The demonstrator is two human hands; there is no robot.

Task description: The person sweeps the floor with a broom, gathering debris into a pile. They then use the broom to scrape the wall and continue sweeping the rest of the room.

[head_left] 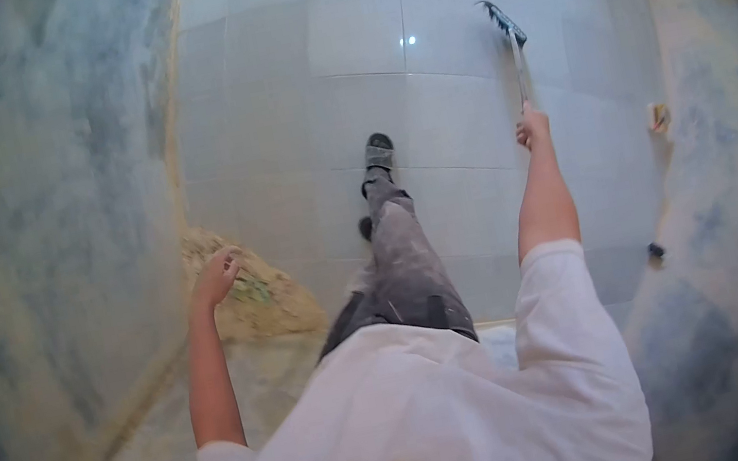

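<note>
My right hand (532,125), stretched out ahead of me, is closed around the handle of a broom (519,71). Its dark-bristled head points away from me over the tiled floor (354,35). To the left, my left hand (220,274) hangs with loosely bent fingers and nothing in it. In this view it overlaps a heap of sandy debris (267,298) with some greenish bits. The heap lies where the tiles meet the left wall.
Grey-blue stained walls rise on the left (64,235) and right (723,168). Near the right wall's foot lie a small orange-yellow object (659,118) and a small dark object (656,250). My shoe (380,151) stands on the tiles in the middle.
</note>
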